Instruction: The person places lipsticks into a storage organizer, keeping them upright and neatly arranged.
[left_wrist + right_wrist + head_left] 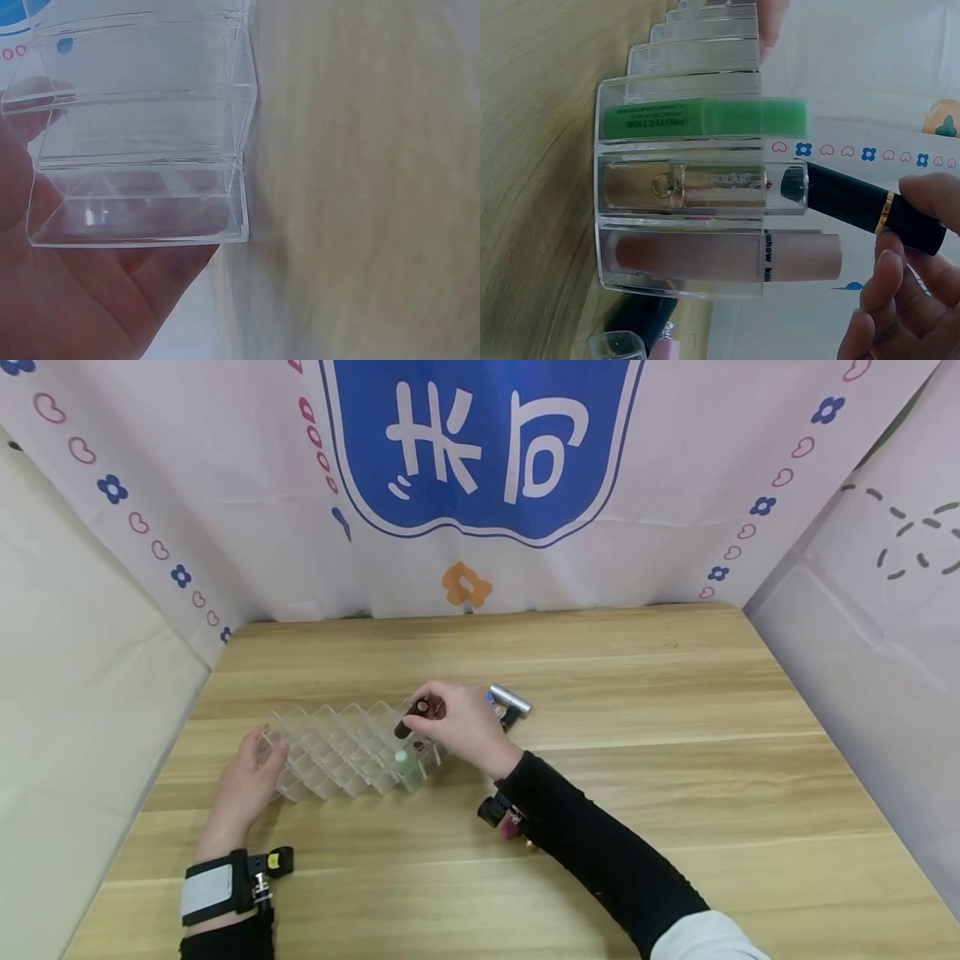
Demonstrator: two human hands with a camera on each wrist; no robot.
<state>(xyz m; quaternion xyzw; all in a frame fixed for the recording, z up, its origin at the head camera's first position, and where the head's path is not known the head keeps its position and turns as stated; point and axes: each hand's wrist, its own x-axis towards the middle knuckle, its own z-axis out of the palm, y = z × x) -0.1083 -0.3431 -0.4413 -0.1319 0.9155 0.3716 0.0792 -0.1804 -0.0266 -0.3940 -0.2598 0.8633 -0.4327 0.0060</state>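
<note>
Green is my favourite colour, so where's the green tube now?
In the head view, the green tube sits in the clear holder, near its right end, just below and left of the right hand.

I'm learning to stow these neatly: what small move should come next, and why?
Perhaps tip the black cylindrical gold-banded tube upright above a vacant slot of the clear plastic rack: the right hand pinches it aslant, slots past the translucent green tube look empty, and the left hand grips the rack's left end.
</note>
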